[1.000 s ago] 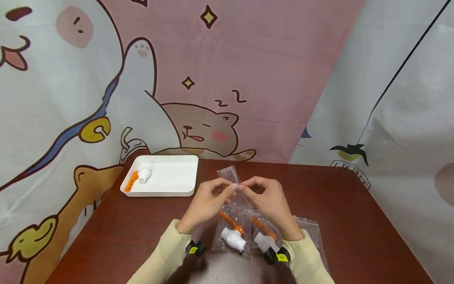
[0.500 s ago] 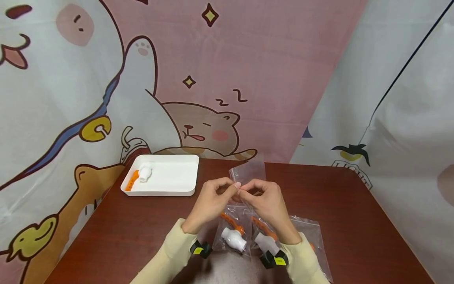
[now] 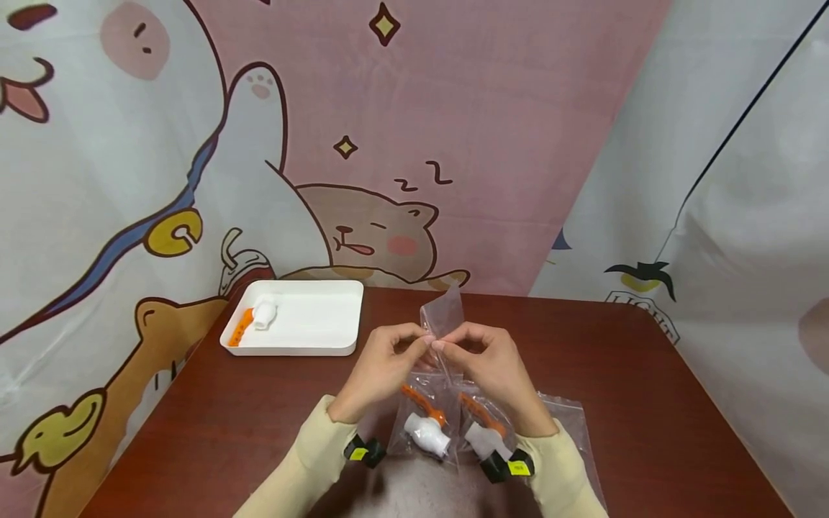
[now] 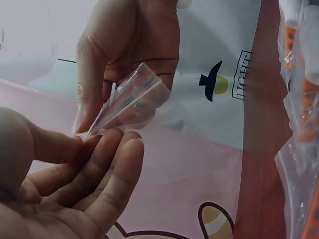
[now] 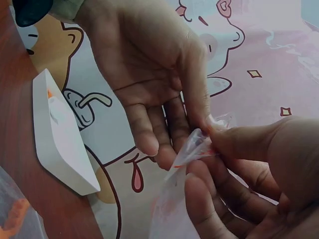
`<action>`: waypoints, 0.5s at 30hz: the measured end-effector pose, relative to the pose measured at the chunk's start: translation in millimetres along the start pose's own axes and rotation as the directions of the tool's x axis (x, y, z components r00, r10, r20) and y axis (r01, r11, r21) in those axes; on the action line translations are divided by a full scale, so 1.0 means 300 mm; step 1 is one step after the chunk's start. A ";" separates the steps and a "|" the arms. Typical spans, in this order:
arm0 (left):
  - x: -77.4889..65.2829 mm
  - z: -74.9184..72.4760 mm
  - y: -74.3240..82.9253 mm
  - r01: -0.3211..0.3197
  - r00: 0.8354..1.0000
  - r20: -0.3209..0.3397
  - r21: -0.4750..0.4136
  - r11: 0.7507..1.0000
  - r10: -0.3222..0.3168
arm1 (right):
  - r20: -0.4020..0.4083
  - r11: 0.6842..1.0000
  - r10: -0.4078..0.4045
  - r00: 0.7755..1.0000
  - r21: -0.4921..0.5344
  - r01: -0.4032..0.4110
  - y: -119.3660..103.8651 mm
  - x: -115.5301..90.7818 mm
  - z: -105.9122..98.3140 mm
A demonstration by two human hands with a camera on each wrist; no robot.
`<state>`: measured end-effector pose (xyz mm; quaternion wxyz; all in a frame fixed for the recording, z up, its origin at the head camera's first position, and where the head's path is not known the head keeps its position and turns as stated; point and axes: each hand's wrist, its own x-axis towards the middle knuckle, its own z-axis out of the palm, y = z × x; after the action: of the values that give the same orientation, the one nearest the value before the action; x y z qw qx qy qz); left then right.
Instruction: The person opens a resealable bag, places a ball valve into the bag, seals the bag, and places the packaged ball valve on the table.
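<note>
Over the middle of the table, my left hand (image 3: 382, 367) and right hand (image 3: 492, 367) meet, thumbs and fingertips together. Between them they pinch the edge of a clear zip-lock bag (image 3: 443, 311). A red line runs along the bag's seal (image 4: 130, 94) in the left wrist view. Its film hangs below the fingers in the right wrist view, with no object visible inside. Just beneath the hands lie two filled clear bags, each with an orange strip-like part (image 3: 424, 404) and a white plastic fitting (image 3: 427, 435). My right forearm partly covers another clear bag (image 3: 571, 414).
A shallow white tray (image 3: 317, 320) stands at the back left of the brown table (image 3: 622, 374). In it lie a white fitting (image 3: 264, 315) and an orange part (image 3: 241, 328). A cartoon-printed cloth (image 3: 505, 144) hangs behind the table.
The bag's upper end has swung right, spread wide, then turned narrower again. Both hands shift slightly but keep pinching it. The tray and the bags on the table stay put.
</note>
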<state>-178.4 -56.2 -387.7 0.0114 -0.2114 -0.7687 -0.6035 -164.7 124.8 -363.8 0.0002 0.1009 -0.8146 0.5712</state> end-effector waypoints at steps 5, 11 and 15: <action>-0.006 -0.007 -0.016 -0.041 0.999 -0.006 0.103 0.994 0.042 | -0.038 0.991 -0.115 0.993 -0.077 0.112 0.057 0.020 0.011; -0.012 0.006 -0.008 -0.150 0.985 -0.037 0.267 0.952 0.166 | -0.065 0.902 -0.382 0.922 -0.245 0.356 0.071 0.022 0.025; -0.011 0.019 -0.008 -0.211 0.963 -0.076 0.388 0.897 0.259 | -0.081 0.842 -0.473 0.877 -0.333 0.424 0.067 0.022 0.039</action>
<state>-174.9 -52.3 -392.3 0.1730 -0.2585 -0.8366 -0.4510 -173.0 119.3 -385.7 0.2152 0.2417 -0.8435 0.4287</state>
